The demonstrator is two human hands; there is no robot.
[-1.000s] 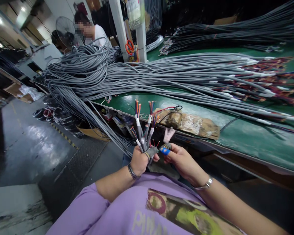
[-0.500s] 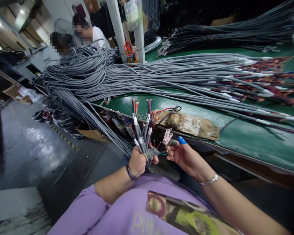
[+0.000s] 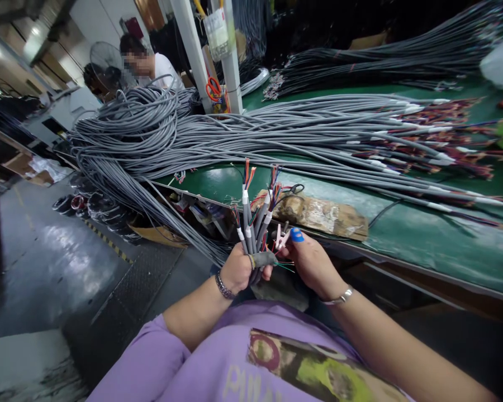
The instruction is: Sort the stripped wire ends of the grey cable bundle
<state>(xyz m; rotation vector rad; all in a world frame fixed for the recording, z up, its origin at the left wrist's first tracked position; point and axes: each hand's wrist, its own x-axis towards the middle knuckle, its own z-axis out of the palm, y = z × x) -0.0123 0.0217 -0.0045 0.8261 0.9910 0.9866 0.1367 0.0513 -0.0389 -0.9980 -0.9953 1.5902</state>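
My left hand (image 3: 238, 270) is closed round a bundle of grey cables (image 3: 251, 237), held upright in front of my body. Their tops have white sleeves and stripped ends with fanned-out coloured wires (image 3: 273, 177). A grey cover sits on a left-hand digit, and thin green and red wires stick out beside it. Close by on the right, my right hand (image 3: 314, 265) pinches a pale pink clip (image 3: 281, 239), which looks like a clothes peg. Blue tape (image 3: 297, 234) wraps my right thumb. The lower fingers of that hand are partly hidden behind the wires.
Long grey cables (image 3: 297, 134) with exposed wire ends lie across the green bench (image 3: 423, 245). A taped cardboard piece (image 3: 322, 215) rests at its near edge. Black cables (image 3: 360, 70) lie farther back. Orange-handled scissors (image 3: 213, 88) hang on a white post. A person (image 3: 163, 70) sits beyond.
My right hand has moved left, closer to the cable bundle, and the pink clip has turned, its arms now spread in a V. The bundle sits slightly farther right in view.
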